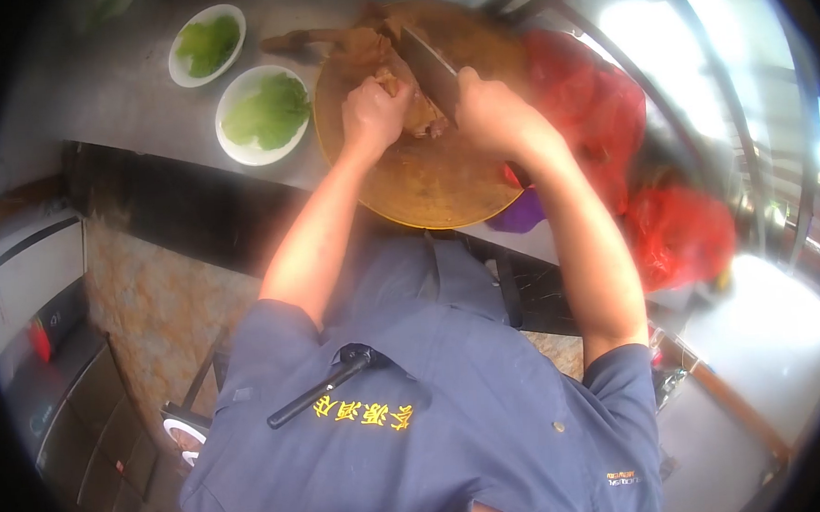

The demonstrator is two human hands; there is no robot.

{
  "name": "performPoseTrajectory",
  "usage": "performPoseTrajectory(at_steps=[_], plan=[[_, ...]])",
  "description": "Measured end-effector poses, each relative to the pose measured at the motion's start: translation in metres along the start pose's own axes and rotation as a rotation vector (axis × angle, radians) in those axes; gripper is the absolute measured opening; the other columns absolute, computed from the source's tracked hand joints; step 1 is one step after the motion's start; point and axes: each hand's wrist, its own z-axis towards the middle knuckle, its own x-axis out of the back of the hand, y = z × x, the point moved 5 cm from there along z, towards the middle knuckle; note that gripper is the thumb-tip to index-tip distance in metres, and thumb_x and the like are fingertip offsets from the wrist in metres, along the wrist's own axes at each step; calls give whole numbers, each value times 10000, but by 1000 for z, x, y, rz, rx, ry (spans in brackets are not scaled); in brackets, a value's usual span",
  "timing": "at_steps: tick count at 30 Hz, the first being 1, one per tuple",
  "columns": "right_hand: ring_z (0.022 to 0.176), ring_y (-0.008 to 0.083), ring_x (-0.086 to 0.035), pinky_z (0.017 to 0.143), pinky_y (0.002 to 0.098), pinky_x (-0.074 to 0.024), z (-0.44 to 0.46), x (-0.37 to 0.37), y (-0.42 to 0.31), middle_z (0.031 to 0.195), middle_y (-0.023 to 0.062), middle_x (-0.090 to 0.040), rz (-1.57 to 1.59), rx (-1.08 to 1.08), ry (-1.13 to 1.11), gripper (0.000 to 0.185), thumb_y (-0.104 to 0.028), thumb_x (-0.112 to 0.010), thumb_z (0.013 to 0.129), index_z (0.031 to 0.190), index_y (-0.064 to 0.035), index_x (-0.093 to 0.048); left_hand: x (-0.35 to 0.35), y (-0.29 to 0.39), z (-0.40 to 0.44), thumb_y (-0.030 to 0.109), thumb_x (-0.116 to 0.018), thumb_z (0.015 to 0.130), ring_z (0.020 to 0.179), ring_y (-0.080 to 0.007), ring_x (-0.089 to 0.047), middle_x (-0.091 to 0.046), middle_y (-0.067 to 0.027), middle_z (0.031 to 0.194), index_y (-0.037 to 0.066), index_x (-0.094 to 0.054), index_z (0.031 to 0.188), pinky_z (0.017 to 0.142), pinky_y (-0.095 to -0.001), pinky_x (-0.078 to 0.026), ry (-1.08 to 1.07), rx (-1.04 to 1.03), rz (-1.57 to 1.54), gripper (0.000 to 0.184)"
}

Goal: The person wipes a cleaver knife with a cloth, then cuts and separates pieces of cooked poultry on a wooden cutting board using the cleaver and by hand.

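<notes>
A round wooden chopping board [425,186] lies on the counter before me. On it sits a brownish piece of cooked poultry [362,50], one long thin part sticking out past the board's left edge. My left hand [377,114] is closed around part of the poultry, fingers curled. Gripped by its handle in my right hand [495,111] is a cleaver [430,74], its blade slanting up and left beside the meat. A smaller cut portion [421,121] lies between my hands, close to the blade. Whether the edge touches the meat I cannot tell.
Two white bowls with green lettuce leaves, a nearer bowl [266,154] and a farther bowl [178,69], stand left of the board. Red plastic bags [597,107] crowd its right side, with a purple item [519,213] by the rim. Metal bars [715,64] rise at the right.
</notes>
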Motion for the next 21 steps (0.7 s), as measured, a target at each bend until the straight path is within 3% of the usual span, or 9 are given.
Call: performPoseTrajectory(at_steps=[4,5,9,14,21], plan=[[985,494,-714,858,565,-555,-16,21,4,1041,326,-727,-11,30,-90,291,-179,-597,1030,1215,37,-536,9,2,-2,452,-679,944,876,-468,-736,-737,-306,879,-81,-728,924,818,-510,-573,-56,64,5,536],[1138,501,-697,962,548,-556,-26,34,1,1168,376,-706,54,-47,-189,338,-144,-587,1015,1257,88,-549,12,8,-6,440,-681,933,918,-499,-728,-738,-325,915,-89,-722,938,867,-539,-575,-39,51,-4,531],[1127,492,-708,954,543,-571,-13,12,10,1159,373,-709,-24,-37,-218,312,-73,-566,994,1262,86,-535,12,15,-8,432,-682,935,899,-496,-728,-741,-312,902,-82,-721,925,858,-543,-574,-53,89,-23,516],[1061,548,-709,928,597,-571,6,-42,15,1059,395,-712,47,-85,-24,284,-41,-559,969,1231,42,-486,1,15,-1,424,-703,917,891,-469,-737,-749,-283,892,-60,-727,936,849,-532,-578,-70,10,8,486],[986,579,-697,868,641,-552,23,-82,34,1018,370,-721,212,-56,208,325,-142,-611,1015,1256,16,-461,2,29,-1,419,-711,906,891,-456,-741,-753,-272,885,-49,-733,941,838,-521,-586,-44,-30,53,470]])
